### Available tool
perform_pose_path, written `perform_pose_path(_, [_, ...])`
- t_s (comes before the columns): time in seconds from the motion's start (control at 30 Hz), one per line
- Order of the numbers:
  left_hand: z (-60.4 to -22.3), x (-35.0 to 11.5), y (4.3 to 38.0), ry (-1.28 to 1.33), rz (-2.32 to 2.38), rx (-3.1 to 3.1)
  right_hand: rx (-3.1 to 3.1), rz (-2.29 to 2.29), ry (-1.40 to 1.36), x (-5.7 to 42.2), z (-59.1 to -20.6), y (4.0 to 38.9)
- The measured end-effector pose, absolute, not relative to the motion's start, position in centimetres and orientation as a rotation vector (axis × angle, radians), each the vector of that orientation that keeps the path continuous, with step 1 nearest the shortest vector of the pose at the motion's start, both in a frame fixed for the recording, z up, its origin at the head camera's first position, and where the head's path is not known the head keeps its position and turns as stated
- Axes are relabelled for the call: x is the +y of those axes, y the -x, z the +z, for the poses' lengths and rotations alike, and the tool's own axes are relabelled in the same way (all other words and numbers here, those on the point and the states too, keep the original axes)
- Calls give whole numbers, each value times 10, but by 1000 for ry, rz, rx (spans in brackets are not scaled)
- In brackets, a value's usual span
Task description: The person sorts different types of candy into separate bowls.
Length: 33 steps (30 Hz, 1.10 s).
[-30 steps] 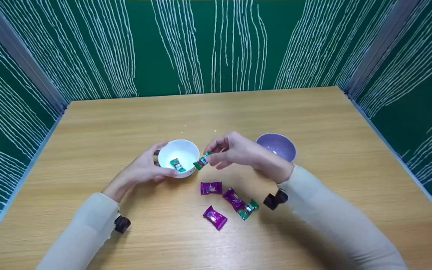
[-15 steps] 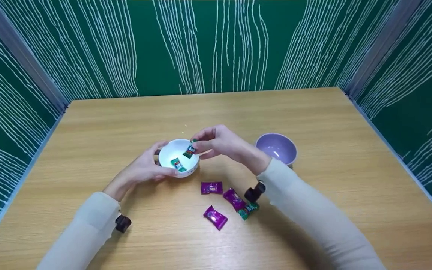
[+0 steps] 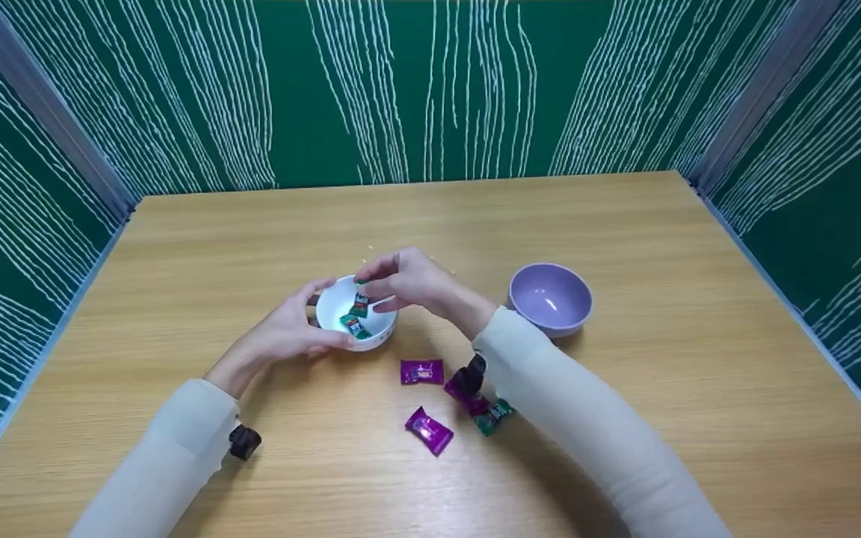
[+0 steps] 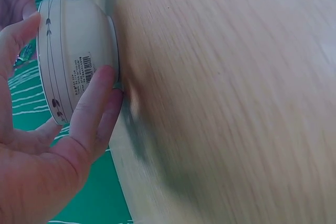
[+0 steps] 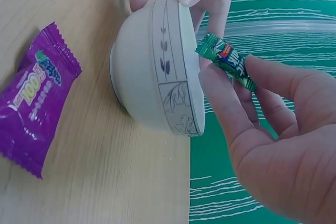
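Note:
My left hand (image 3: 288,326) grips a white bowl (image 4: 79,40) by its side, thumb at the near rim and fingers round the outer wall. The bowl has a leaf pattern below its rim and a barcode label. Over the bowl's mouth my right hand (image 3: 409,284) pinches a green-wrapped candy (image 5: 226,59) between thumb and fingers. Another green-wrapped candy (image 3: 356,326) lies inside the bowl. To the right and nearer me, purple-wrapped candies (image 3: 429,431) lie on the table, one of them partly hidden by the right wrist's camera. One more green candy (image 3: 493,417) touches that purple one.
A purple bowl (image 3: 550,299) stands on the wooden table (image 3: 251,232) to the right of the right forearm. Small pale specks dot the table beyond the white bowl. Green walls with white streaks (image 3: 326,90) enclose the table at the back and sides.
My right hand has moved left, carrying the green candy from beside the white bowl's right rim to over its mouth. The left hand and the bowl have stayed in place.

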State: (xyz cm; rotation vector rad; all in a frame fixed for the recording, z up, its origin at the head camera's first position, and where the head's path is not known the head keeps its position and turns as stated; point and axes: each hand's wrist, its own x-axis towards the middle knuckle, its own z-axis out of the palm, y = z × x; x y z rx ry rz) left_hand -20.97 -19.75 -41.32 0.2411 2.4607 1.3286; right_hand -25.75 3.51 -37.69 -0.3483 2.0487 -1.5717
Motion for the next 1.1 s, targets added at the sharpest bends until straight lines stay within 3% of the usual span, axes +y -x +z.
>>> perform_pose_path(1.1, [-415,-197,210,-187,1319,2478,2083,-1543,280,47,-379,259])
